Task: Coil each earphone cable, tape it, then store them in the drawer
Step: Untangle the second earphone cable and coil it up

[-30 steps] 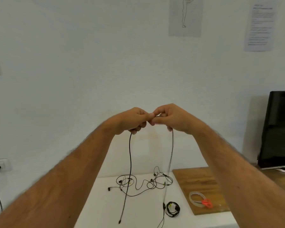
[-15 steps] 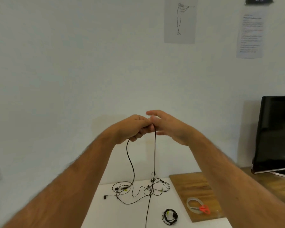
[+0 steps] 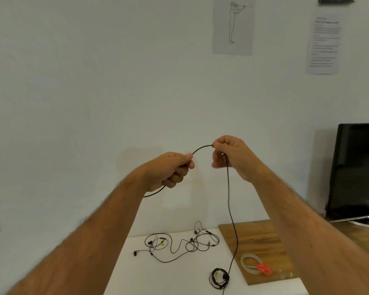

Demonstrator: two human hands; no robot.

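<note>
The hands have moved apart: the left hand [image 3: 172, 168] grips the cable [image 3: 201, 148], and the right hand [image 3: 232, 155] pinches it between its fingers (a short arc between them). The rest hangs toward the bench [image 3: 179, 277], so coiling seems to be starting.

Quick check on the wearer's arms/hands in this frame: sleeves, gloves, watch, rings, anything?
Nothing worn that shows. Both forearms are bare up to the frame edge, no sleeves in view. The left hand and right hand have no gloves; no watch, band or ring is visible. Forearms show hair.
</note>
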